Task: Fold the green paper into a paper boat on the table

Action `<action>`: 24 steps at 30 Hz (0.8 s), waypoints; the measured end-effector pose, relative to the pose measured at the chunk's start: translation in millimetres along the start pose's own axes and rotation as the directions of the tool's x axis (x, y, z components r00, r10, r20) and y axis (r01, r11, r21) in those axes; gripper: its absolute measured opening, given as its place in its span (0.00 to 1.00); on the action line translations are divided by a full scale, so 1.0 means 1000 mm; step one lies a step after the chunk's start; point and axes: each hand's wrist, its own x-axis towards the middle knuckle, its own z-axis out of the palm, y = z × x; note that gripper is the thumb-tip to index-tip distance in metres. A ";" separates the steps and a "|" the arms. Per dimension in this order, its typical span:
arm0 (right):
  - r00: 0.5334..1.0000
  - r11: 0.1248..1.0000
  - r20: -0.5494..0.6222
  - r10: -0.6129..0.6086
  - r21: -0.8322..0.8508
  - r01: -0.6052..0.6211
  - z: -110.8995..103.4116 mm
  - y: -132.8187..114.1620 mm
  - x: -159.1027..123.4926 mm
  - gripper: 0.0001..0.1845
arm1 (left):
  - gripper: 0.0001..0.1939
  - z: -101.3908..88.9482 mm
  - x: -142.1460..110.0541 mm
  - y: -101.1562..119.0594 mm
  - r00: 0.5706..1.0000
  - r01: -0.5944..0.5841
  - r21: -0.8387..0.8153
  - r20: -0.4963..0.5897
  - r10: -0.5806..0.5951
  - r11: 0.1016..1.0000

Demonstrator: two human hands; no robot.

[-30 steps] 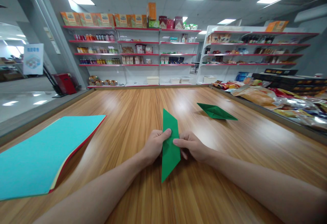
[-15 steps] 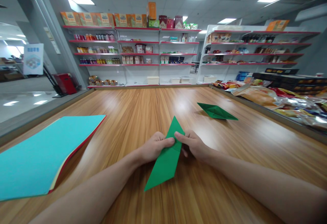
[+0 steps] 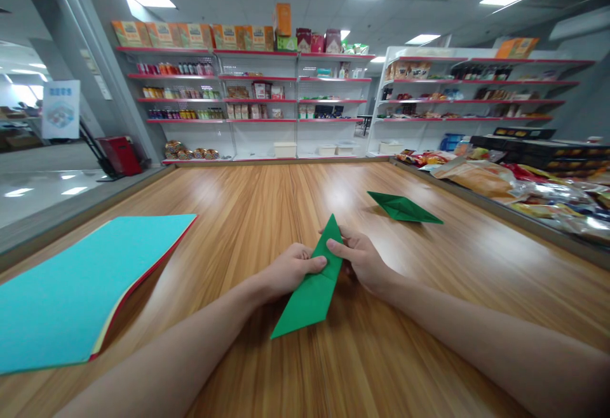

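A piece of folded green paper [image 3: 309, 300], a slanted four-sided shape with pointed ends, is held tilted above the table. My left hand [image 3: 293, 270] pinches its left edge near the middle, thumb on top and fingers mostly hidden beneath. On the upper right edge, my right hand [image 3: 359, 256] grips the same paper with the thumb pressed on its face and fingers behind it. A second folded green paper [image 3: 405, 208], darker and creased in the middle, lies on the table beyond my right hand.
A stack of coloured paper sheets [image 3: 95, 284], turquoise on top, lies on the left of the wooden table [image 3: 238, 202]. Packaged snacks [image 3: 538, 189] and dark boxes [image 3: 538, 148] are piled along the right. Stocked shelves [image 3: 257, 78] stand behind the far edge.
The held paper has turned from nearly upright to a slant, its lower point swinging left. My right hand has shifted upward along it, toward its top point.
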 end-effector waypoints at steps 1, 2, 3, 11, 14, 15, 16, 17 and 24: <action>1.000 1.000 -0.003 0.007 0.011 -0.007 0.000 0.000 0.000 0.18 | 0.25 -0.001 0.000 0.001 1.000 0.003 0.013 0.013 -0.004 1.000; 1.000 1.000 -0.005 0.009 0.021 -0.008 0.001 0.000 -0.001 0.17 | 0.26 -0.002 0.000 0.001 1.000 0.002 0.031 0.028 -0.003 1.000; 1.000 0.999 -0.004 0.006 0.037 -0.006 0.001 0.000 -0.001 0.17 | 0.26 -0.002 0.000 0.002 0.999 -0.002 0.050 0.041 0.000 0.999; 0.997 0.995 -0.069 -0.045 0.085 0.050 -0.003 0.004 0.003 0.16 | 0.25 0.000 -0.005 0.009 0.991 0.039 0.198 0.121 -0.064 0.979; 0.991 0.998 -0.118 -0.056 0.025 0.059 -0.009 0.007 0.009 0.15 | 0.23 0.002 -0.006 0.009 0.990 0.054 0.248 0.115 -0.084 0.967; 0.990 0.998 -0.131 -0.061 -0.003 0.062 -0.010 0.008 0.010 0.15 | 0.23 0.002 -0.006 0.009 0.991 0.051 0.255 0.108 -0.080 0.966; 0.988 0.998 -0.143 -0.065 -0.028 0.062 -0.011 0.008 0.011 0.16 | 0.23 0.002 -0.006 0.008 0.992 0.046 0.263 0.105 -0.076 0.964; 0.987 0.997 -0.150 -0.064 -0.047 0.058 -0.012 0.009 0.011 0.17 | 0.23 0.003 -0.006 0.008 0.992 0.041 0.270 0.104 -0.071 0.962; 0.999 0.998 -0.025 0.027 0.063 -0.025 -0.011 0.008 0.011 0.21 | 0.23 0.006 -0.004 0.008 0.997 0.015 0.284 0.066 -0.035 0.959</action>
